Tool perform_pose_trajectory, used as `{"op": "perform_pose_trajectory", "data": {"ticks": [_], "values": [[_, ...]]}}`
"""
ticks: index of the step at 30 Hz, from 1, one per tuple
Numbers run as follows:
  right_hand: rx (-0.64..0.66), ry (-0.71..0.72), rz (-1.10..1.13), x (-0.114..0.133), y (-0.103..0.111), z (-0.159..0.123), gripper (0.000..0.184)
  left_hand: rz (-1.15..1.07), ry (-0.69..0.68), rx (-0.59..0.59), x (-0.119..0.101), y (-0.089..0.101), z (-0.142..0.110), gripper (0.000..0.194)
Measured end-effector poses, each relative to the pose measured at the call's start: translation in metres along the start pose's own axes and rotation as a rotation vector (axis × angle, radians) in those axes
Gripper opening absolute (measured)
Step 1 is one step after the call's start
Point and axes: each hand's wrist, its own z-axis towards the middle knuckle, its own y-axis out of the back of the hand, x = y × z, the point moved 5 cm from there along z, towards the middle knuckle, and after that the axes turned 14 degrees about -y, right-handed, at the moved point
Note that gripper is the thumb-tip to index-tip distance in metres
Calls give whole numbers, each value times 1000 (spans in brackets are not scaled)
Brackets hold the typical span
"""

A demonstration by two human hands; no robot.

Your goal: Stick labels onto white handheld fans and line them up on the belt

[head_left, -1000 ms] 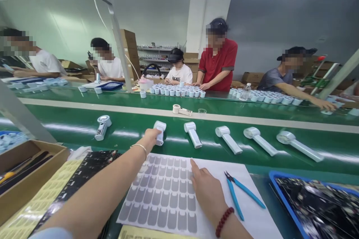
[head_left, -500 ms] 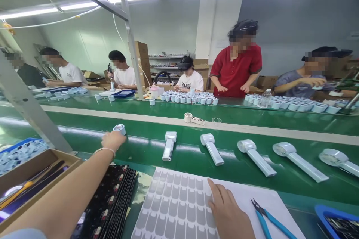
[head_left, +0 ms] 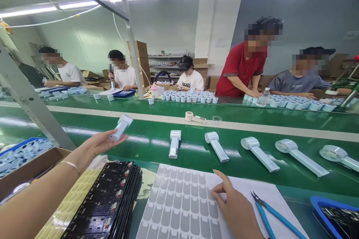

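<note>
My left hand [head_left: 97, 143] is raised over the green conveyor belt [head_left: 146, 145], palm up, holding a white handheld device [head_left: 121, 127] by its handle between thumb and fingers. My right hand [head_left: 234, 209] rests on a white sheet of grey stickers [head_left: 179, 205] at the near edge, fingers bent, thumb and forefinger at a sticker. Several more white handheld devices [head_left: 174, 143] lie in a row on the belt to the right.
Blue-handled cutters [head_left: 273, 216] lie right of the sticker sheet. A stack of black trays [head_left: 106, 201] sits to its left, beside a cardboard box [head_left: 30, 168]. A blue bin [head_left: 333, 213] is at far right. Several people work across the belt behind rows of small white cups [head_left: 187, 98].
My left hand let go of one device on the belt, reached left to another one and has lifted it off the belt. The view swung left.
</note>
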Motion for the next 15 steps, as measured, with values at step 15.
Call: {"op": "perform_pose_trajectory", "data": {"ticks": [15], "values": [[259, 54, 978, 64, 7, -125, 52, -392, 423, 235, 83, -47, -243, 35]]}}
